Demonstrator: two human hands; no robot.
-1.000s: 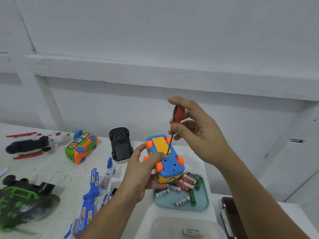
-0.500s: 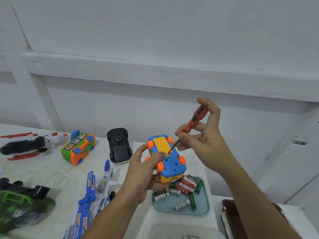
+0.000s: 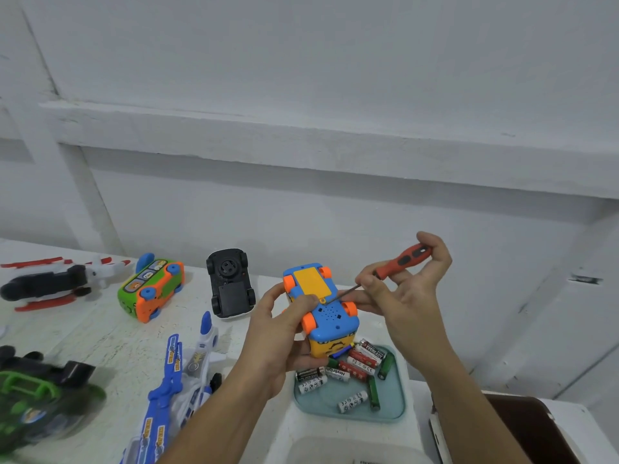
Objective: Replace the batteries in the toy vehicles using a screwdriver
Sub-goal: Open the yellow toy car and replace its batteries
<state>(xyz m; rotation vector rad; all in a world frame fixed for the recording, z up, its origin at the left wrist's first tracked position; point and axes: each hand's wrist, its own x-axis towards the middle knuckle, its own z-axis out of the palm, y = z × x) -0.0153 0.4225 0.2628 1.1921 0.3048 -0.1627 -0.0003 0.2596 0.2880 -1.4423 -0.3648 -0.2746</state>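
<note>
Now: left hand (image 3: 278, 333) grips blue toy car (image 3: 330, 316) belly-up above battery tray (image 3: 398, 413), long axis near-far, face end near; right hand (image 3: 412, 296) pinches screwdriver (image 3: 402, 259), tip slanting down-left onto yellow cover (image 3: 310, 283).

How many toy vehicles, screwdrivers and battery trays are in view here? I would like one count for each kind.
toy vehicles: 6
screwdriver: 1
battery tray: 1
Total: 8
</note>
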